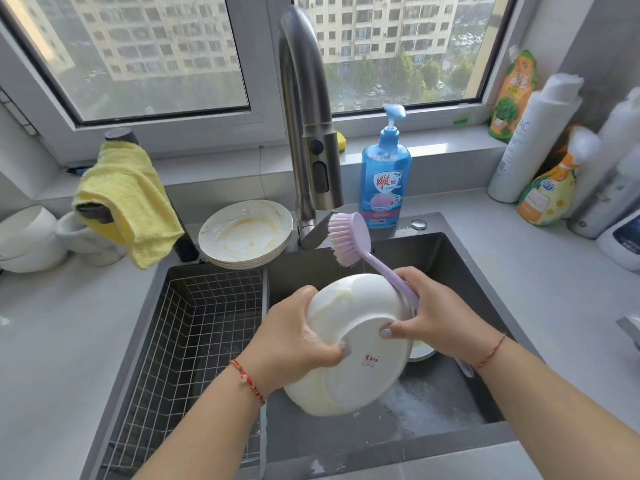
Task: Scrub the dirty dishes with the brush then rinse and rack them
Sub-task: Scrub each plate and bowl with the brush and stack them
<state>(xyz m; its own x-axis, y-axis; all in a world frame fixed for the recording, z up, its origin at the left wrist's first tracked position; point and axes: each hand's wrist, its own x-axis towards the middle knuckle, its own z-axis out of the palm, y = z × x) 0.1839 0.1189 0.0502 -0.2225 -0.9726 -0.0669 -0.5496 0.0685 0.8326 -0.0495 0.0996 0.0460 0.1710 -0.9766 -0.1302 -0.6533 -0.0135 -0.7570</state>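
Note:
I hold a white plate (349, 348) over the dark sink (450, 251), its underside with a red mark turned toward me. My left hand (294, 341) grips its left rim, thumb on the base ring. My right hand (440, 317) holds the right rim with its thumb on the base ring and also grips the handle of the lilac brush (349, 240), whose bristle head sticks up toward the faucet, off the plate. A stack of dirty plates (246, 233) with yellow residue sits behind the sink. Another dish (420, 351) lies in the basin, mostly hidden.
An empty wire rack basket (194, 327) fills the sink's left half. The steel faucet (304, 116) arches above the middle. A blue soap bottle (384, 174) stands behind. A yellow cloth (128, 199) hangs at left, beside white bowls (31, 237). Bottles (540, 161) crowd the right counter.

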